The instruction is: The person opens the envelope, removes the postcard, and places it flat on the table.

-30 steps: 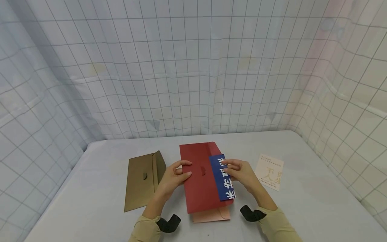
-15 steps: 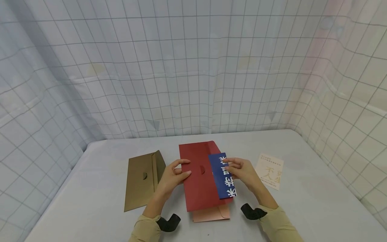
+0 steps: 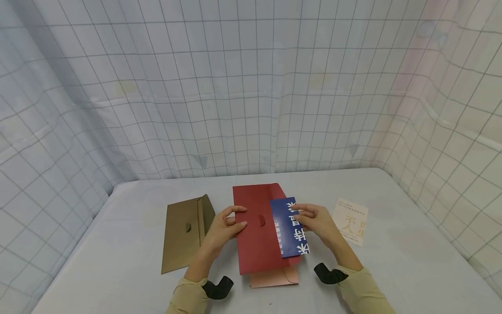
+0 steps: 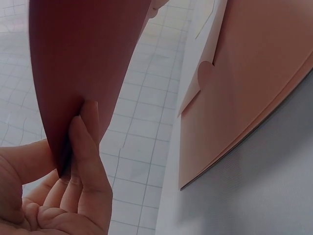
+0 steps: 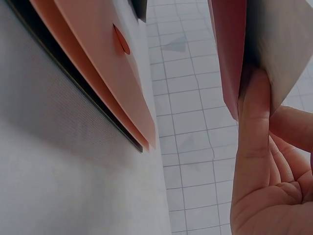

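Observation:
My left hand (image 3: 223,231) grips the left edge of a red envelope (image 3: 255,248), thumb in front and fingers behind, raised above the table. A blue card (image 3: 288,231) with white characters sticks out at the envelope's right side, overlapping its flap. With fingertips and thumb, my right hand (image 3: 315,220) pinches the card's right edge. In the left wrist view the red envelope (image 4: 83,54) stands between thumb and fingers. The right wrist view shows the card's pale face (image 5: 288,44) held close beside the red paper (image 5: 230,54).
Below the red envelope lies a salmon-pink envelope (image 3: 274,278), stacked on something with a dark edge (image 5: 88,98). An olive-gold envelope (image 3: 180,240) lies left, its flap unfolded. To the right is a cream card (image 3: 350,222) with gold characters. A gridded curtain (image 3: 251,87) surrounds the table.
My right hand has shifted slightly right with the blue card, and more of the card's face shows, including a line of small white text. The left hand keeps its hold on the red envelope.

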A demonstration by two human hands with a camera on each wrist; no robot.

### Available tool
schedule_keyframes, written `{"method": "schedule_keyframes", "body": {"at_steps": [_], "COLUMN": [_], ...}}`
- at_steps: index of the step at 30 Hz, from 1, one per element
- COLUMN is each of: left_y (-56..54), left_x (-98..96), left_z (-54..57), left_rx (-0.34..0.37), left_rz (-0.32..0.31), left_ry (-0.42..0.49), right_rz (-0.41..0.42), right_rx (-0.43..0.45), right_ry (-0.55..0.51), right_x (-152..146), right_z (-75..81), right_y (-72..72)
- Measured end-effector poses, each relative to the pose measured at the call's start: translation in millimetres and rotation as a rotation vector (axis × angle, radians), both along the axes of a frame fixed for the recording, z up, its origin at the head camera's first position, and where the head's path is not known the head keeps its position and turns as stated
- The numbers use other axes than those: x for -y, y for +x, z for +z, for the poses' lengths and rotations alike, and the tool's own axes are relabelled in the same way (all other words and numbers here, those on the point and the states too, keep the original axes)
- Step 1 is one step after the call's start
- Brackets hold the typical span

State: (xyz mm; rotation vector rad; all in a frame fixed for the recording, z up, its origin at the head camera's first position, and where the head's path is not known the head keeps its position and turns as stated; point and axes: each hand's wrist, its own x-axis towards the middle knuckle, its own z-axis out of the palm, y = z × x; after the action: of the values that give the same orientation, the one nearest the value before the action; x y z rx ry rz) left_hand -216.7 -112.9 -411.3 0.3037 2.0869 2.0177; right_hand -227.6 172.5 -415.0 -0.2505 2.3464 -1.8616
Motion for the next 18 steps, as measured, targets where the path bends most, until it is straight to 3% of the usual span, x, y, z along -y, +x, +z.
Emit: {"method": "schedule_keyframes", "body": {"at_steps": [18], "left_y": [1.1], "left_x": [0.6], "left_z": [1.7], "left_rx": [-0.007], "left_rz": [0.014], "left_ry": [-0.014], "right_rz": [-0.039], "right_rx": [-0.01], "right_ry": [0.017], "right_x": [-1.9], "right_z": [3.3], "right_y": [1.5]}}
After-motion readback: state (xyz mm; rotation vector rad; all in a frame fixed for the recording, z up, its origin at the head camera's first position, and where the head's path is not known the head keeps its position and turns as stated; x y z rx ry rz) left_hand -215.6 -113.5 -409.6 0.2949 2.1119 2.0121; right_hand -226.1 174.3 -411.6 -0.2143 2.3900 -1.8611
